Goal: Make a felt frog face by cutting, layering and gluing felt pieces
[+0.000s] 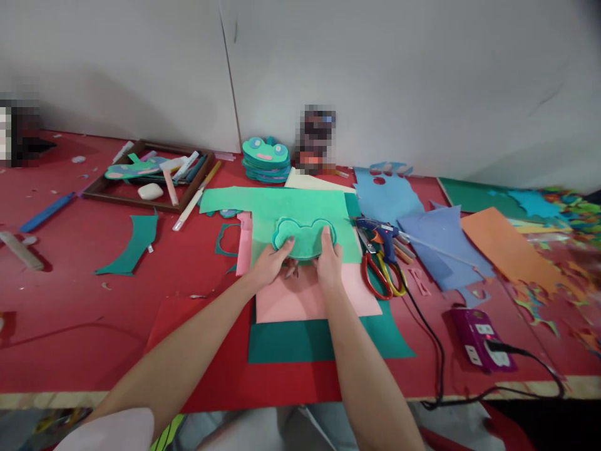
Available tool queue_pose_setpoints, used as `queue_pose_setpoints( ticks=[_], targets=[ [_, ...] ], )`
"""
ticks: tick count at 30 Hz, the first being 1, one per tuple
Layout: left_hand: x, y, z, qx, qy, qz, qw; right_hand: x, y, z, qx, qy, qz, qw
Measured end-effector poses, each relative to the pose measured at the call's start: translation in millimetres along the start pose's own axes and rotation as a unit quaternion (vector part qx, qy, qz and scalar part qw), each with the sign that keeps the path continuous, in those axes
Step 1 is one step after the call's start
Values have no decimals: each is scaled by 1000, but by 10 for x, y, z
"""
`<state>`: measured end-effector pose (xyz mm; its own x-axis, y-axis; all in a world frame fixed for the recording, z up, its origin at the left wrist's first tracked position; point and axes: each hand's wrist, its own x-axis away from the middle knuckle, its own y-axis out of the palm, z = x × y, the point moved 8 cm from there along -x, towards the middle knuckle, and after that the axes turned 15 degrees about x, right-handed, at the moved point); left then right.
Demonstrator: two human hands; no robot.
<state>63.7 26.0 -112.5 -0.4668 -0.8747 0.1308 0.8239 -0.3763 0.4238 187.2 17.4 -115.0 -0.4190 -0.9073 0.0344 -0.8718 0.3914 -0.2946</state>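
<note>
Green frog-head cutout (305,237), edged in darker green: is lying over the light green sheet (295,202), this sheet serving as landmark; whether the two are touching, cannot tell. Left hand (271,263): is gripping the cutout's lower left edge, nearly closed, its thumb pressing on top and its fingers curling beneath. Right hand (330,258): is gripping the lower right edge, likewise nearly closed, its thumb resting on the face; its fingers are mostly hiding from view. Both thumbs are covering parts of the cutout. Pink sheet (291,305): is showing at the landmark's near side, with a dark green sheet (300,346) extending below it. Blue glue gun (387,237) and red-handled scissors (375,279): are crowding the landmark's right edge. Blue sheet (392,202) and orange sheet (504,241): are lying farther right of it. Purple power strip (476,335): is sitting to its near right. Stacked frog faces (266,164): are standing just behind it. Brown tray (129,202): is holding markers left of it.
</note>
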Motion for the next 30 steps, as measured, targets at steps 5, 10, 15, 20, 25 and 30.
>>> queue_pose_setpoints(
  ticks=[5,10,15,20,25,30],
  targets=[
    [-19,-92,-1,7,19,37,999,34,-97,154,-53,145,63,986],
    [-21,-57,89,-6,42,21,999,41,-125,117,-20,147,66,987],
    [-20,-58,101,-75,32,19,997,10,-128,-110,6,26,41,999],
    [10,-268,192,-229,80,153,958,22,-152,-191,14,-25,52,998],
    [41,-230,325,-247,117,155,949,40,-61,-157,38,-11,9,999],
    [41,-280,349,-236,112,174,949,65,7,-177,31,-13,-20,999]
  ],
)
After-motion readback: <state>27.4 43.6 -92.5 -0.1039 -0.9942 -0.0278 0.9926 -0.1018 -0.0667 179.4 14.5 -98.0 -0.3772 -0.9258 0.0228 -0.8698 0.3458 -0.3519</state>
